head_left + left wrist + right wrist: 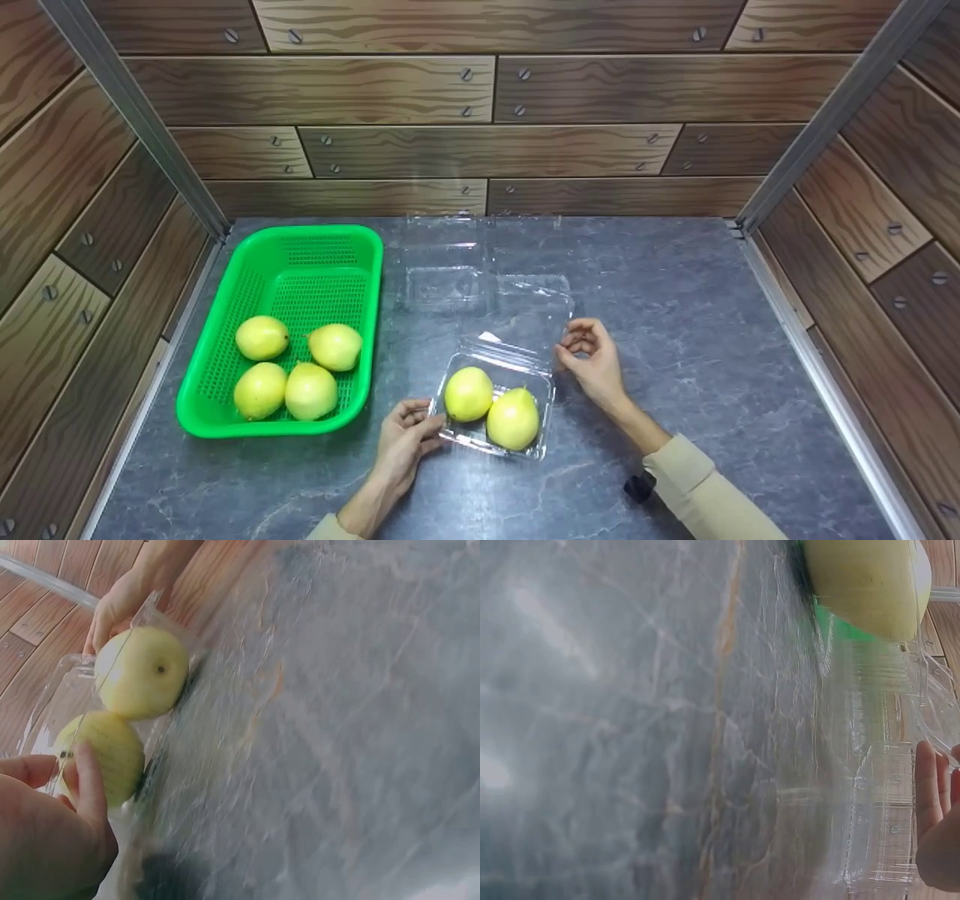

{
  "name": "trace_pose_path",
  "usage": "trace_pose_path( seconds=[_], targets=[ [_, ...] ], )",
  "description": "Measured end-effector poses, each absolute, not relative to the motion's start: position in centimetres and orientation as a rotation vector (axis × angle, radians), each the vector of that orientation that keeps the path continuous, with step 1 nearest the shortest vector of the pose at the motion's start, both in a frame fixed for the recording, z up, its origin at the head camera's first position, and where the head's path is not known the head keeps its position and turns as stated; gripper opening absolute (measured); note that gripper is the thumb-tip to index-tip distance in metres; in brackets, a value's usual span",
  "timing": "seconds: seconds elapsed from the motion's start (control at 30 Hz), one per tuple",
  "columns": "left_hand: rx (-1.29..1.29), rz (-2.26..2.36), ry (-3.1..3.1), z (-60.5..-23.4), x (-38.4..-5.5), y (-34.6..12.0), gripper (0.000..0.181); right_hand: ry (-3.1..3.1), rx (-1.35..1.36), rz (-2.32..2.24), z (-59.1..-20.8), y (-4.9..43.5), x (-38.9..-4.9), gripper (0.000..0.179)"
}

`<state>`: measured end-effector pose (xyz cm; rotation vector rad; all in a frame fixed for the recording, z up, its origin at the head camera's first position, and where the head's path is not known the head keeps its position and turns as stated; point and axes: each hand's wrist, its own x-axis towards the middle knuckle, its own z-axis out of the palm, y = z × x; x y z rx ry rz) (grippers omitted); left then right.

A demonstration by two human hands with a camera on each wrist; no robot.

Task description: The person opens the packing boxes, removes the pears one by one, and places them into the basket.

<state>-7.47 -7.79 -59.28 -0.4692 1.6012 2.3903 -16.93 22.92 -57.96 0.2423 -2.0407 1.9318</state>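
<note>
A clear plastic clamshell container (491, 446) stands on the table with its lid (525, 311) folded up and back. Two yellow-green pears (513, 418) sit side by side in its base. My left hand (405, 444) grips the base's left edge between thumb and fingers; the left wrist view shows its fingers in front of one pear (112, 765). At the lid's right edge, my right hand (596, 364) pinches the thin plastic. Only part of that right hand (939, 832) shows at the border of the right wrist view.
To the left stands a green plastic basket (373, 300) with several yellow-green pears in it. More clear plastic containers (446, 285) are at the back of the grey marbled table (675, 300). Wood-patterned walls (480, 90) with metal edge strips enclose the back and sides.
</note>
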Motion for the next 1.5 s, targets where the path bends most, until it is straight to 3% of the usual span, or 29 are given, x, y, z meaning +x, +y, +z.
trace_pose_path(
  seconds=[0.4,0.8,1.5],
  targets=[
    [-0.413,2.187,1.818,-59.1,-10.4,-9.3,0.051,-2.063,0.218,1.955,-58.1,23.0,-17.4,0.039],
    [-0.355,2.16,1.83,-59.4,-12.2,-9.3,0.051,-2.131,0.166,2.014,-57.7,23.0,-17.9,0.043],
    [-0.237,2.092,1.703,-59.3,-9.2,-9.3,0.046,-2.28,0.211,2.187,-57.2,23.6,-18.1,0.048]
  ],
)
